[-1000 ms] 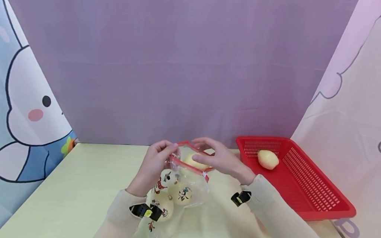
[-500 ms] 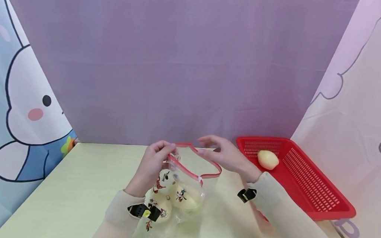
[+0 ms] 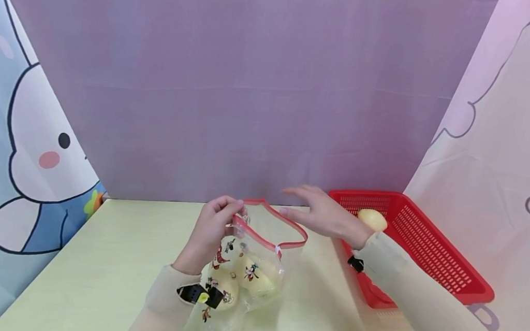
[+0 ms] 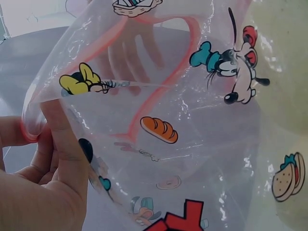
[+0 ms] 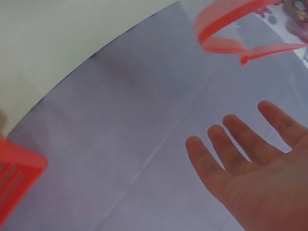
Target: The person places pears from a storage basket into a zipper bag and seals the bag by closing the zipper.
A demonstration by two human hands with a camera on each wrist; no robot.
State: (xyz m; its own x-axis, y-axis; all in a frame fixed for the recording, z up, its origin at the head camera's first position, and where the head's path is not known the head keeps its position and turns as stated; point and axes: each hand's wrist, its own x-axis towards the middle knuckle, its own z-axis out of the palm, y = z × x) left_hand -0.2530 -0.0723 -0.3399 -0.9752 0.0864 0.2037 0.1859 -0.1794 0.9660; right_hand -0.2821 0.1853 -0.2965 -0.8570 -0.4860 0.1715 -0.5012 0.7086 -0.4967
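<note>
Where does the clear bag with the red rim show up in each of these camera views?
Head: the clear bag, lower middle, pinched by the left hand.
Left wrist: the clear bag fills most of the frame.
Right wrist: part of the clear bag, upper right.
Shared landmark: the right hand, seen through the clear bag in the left wrist view.

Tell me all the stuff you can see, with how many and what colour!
Zip bag: 1, clear with red rim, front middle
Bagged lumps: at least 2, pale yellow, inside it
Basket: 1, red, right side
Loose lump: 1, pale yellow, in basket
Table: 1, pale yellow-green, underneath
Backdrop: 1, purple, behind
Cartoon cloths: 2, blue left, pale pink right
Wrist straps: 2, black, one per wrist
Sleeves: 2, cream, forearms
Left hand: 1, bare, pinching the rim
Right hand: 1, bare, beside the bag's opening
</note>
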